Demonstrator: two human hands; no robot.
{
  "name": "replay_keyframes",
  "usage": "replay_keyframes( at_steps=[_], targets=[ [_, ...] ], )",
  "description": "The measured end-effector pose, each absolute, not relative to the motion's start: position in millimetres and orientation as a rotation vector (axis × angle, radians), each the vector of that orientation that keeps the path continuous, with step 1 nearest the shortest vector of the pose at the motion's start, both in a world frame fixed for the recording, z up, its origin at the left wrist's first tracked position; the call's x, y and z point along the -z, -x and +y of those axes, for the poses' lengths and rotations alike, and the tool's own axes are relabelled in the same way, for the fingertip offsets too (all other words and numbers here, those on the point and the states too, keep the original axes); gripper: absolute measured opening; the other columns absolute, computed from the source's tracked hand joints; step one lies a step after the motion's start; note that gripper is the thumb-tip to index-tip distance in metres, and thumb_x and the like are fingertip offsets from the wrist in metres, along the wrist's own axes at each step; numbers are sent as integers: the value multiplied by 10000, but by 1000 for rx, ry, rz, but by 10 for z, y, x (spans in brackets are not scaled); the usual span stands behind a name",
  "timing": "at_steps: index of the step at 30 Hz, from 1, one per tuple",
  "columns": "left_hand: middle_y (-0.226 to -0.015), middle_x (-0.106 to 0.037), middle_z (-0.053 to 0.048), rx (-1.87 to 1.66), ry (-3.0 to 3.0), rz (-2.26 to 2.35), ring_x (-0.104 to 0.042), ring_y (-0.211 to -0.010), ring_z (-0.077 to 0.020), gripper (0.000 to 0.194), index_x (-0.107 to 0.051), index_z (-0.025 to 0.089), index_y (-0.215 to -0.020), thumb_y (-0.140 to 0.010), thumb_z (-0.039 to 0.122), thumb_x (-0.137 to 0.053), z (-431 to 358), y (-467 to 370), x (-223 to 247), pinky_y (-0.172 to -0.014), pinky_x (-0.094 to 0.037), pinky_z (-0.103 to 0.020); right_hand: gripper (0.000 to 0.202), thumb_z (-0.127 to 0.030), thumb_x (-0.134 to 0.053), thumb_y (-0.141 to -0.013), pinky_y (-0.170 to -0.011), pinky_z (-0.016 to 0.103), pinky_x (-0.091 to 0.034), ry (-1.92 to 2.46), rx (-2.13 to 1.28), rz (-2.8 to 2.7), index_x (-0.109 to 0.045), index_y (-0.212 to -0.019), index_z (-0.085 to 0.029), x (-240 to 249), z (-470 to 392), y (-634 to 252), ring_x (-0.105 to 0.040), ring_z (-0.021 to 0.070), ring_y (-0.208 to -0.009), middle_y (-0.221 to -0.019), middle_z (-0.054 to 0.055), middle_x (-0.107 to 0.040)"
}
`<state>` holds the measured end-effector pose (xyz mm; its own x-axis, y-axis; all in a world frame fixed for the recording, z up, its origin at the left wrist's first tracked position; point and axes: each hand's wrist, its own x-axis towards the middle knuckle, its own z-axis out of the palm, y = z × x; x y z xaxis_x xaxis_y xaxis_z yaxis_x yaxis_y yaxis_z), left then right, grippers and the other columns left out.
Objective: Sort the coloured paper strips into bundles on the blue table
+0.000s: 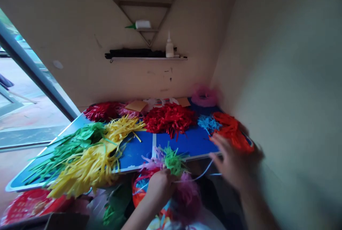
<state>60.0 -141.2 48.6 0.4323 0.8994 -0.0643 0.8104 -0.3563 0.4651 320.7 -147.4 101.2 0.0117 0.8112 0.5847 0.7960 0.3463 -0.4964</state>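
Note:
My left hand [163, 184] is closed around a bunch of cut fringe strips at the table's front edge. Light green fringe [174, 161] and lilac fringe [156, 158] stick up above its fingers, and blurred pink fringe [188, 190] hangs to its right. A thin pale strip [201, 175] curves from this hand up to my right hand [232, 164]. The right hand is smeared by motion; the strip meets it by the thumb and seems held there, with the index finger stretched out. Just beyond the right fingers lies an orange-red fringe bundle [232, 133].
On the blue table [140, 151] lie green fringe [72, 148], yellow fringe [93, 162], red fringe [171, 117], blue fringe [209, 123] and a pink ring [204, 97]. A red basket [29, 207] stands lower left. A wall shelf [149, 59] holds a white bottle [169, 48].

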Motion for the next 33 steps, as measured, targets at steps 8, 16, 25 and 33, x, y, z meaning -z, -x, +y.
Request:
replay_keyframes(
  at_steps=[8,16,25,33],
  targets=[
    [-862,-678,-30,-297,-2137,1236,-601,-753,-159,347,-718,234,-1037,-734,132,-585,-1493,-396,-458,-659,-410,-231,321,-90,-518,-787,-807,294,-490,1308,-988,-1901,-721,-1004,-212,-211,-1651,-2220,-650,194,-878,-956,59,-711],
    [-871,-671,-21,-619,-1970,1166,-577,-711,-134,493,-574,234,-1276,-796,123,-558,-1544,-282,-98,-620,-420,-206,145,-258,-581,-830,-688,257,-444,1307,-1221,-1623,-649,-726,-185,-303,-1593,-2514,-595,171,-746,-747,9,-642],
    [-720,-669,-56,-975,-2016,1225,-604,-628,-146,277,-766,204,-833,-883,398,-575,-1439,-129,-300,-554,-430,-208,341,-503,-671,-770,-450,182,-249,1134,-1563,-1101,-534,-751,-191,-358,-1551,-2726,-355,74,-475,-568,-72,-454],
    [-487,-487,86,-1209,-558,1042,-369,-363,-21,277,-649,149,-742,-716,391,-783,-1469,-70,-406,-369,-308,-129,277,-406,-669,-783,-588,248,-376,1220,-1247,-1506,-615,-657,-165,-479,-1536,-2663,-482,134,-607,-626,-16,-560]
  ],
)
